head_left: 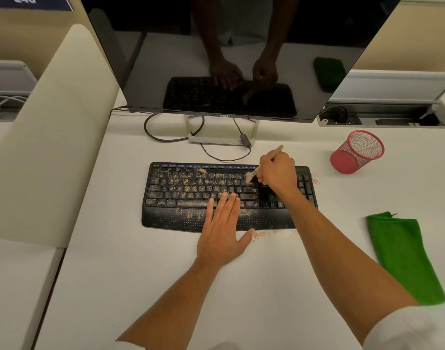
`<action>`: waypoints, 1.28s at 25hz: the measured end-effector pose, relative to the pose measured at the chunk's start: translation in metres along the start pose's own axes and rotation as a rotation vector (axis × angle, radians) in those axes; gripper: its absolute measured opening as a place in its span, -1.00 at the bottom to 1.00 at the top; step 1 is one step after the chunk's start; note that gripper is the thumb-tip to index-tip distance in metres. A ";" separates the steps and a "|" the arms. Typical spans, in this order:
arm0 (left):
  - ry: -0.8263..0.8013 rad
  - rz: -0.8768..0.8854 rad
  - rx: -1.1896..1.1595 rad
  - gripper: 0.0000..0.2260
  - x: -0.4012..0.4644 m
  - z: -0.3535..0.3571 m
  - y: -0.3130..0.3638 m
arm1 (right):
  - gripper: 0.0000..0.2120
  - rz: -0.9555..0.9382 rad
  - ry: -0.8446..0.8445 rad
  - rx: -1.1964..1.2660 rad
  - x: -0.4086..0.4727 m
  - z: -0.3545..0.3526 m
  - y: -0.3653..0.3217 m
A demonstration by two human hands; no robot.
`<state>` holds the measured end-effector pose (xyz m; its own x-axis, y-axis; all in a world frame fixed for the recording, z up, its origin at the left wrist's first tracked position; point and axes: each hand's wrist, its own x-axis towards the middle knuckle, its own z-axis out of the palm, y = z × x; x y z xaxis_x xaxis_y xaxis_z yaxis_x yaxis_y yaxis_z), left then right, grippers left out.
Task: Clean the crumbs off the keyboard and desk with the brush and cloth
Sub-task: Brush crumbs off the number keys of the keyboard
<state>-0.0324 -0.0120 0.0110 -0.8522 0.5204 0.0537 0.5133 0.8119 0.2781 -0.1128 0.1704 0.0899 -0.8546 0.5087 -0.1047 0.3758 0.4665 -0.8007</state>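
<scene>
A black keyboard [181, 195] lies on the white desk [165, 286], its keys and wrist rest strewn with tan crumbs [183, 184]. My right hand [277, 174] grips a small wooden-handled brush [253, 173], whose bristles touch the keys near the keyboard's upper right. My left hand [222, 232] rests flat, fingers straight, on the wrist rest and lowest key row. More crumbs [264, 234] lie on the desk by the keyboard's front edge, and some at its right end. A folded green cloth [403, 256] lies on the desk at the right.
A dark monitor [229, 54] on a silver stand [221, 140] stands behind the keyboard, with cables looping on the desk. A red mesh pen cup [356, 152] stands at the right rear. A cream partition [54, 137] borders the desk's left side.
</scene>
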 end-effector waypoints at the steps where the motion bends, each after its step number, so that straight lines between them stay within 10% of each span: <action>1: -0.001 0.000 -0.001 -0.28 0.000 0.000 0.000 | -0.53 0.000 -0.005 0.007 0.001 0.001 -0.002; 32: 0.005 0.002 -0.005 -0.28 0.001 0.002 0.000 | -0.58 -0.133 -0.090 -0.085 0.003 0.032 -0.022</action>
<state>-0.0334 -0.0113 0.0094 -0.8517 0.5207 0.0586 0.5144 0.8096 0.2828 -0.1355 0.1386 0.0888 -0.9260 0.3733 -0.0561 0.2827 0.5873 -0.7584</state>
